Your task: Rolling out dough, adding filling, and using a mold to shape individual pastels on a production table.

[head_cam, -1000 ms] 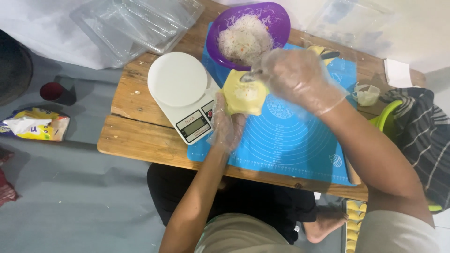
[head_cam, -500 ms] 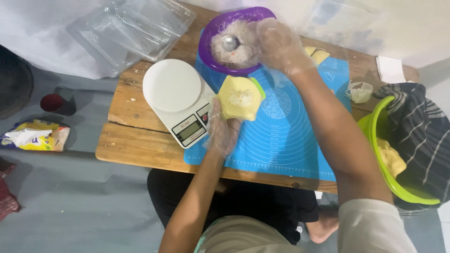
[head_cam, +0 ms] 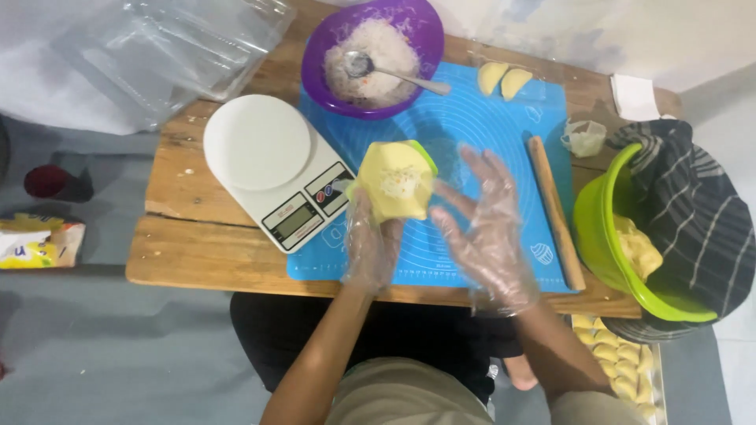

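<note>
The left hand (head_cam: 370,244), in a clear glove, has its fingers closed under a green press mould (head_cam: 396,182) lined with yellow dough, held flat so the filling stays in the middle. Just right of those fingers the right hand (head_cam: 484,228) hovers with fingers spread, holding nothing. Beneath lies a blue mat (head_cam: 488,126) on a wooden table (head_cam: 181,260). Beyond the fingertips sit a white scale (head_cam: 260,149), a purple bowl (head_cam: 425,31) with a spoon (head_cam: 394,75), and two folded pastries (head_cam: 504,79).
</note>
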